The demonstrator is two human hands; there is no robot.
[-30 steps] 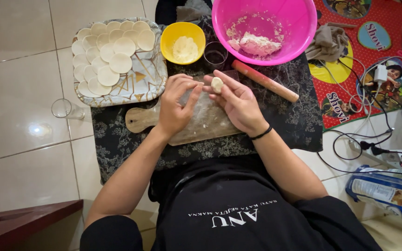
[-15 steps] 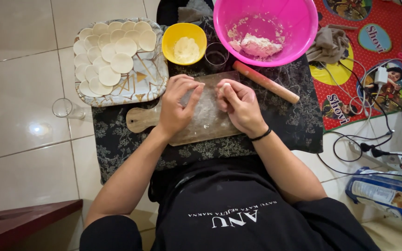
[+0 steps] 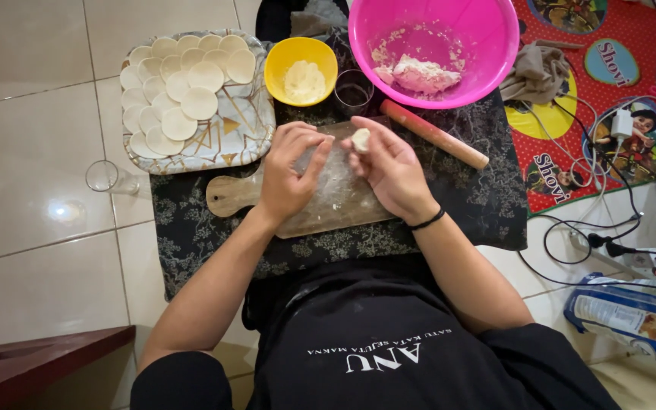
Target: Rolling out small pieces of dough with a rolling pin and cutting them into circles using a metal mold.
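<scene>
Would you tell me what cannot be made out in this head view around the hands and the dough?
- Wooden board: its middle is hidden under both hands.
- Dough piece: mostly covered by the right hand; shape unclear.
- Left hand: palm faces down, anything under it is hidden.
- Pink bowl: far rim cut off by the top edge.

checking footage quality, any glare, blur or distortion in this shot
Head view: a bright glare spot on the floor tile beside the drinking glass; hands, left and right, and dough piece look sharp; wide-lens bending shows at the edges; lower-left corner is dim.
</scene>
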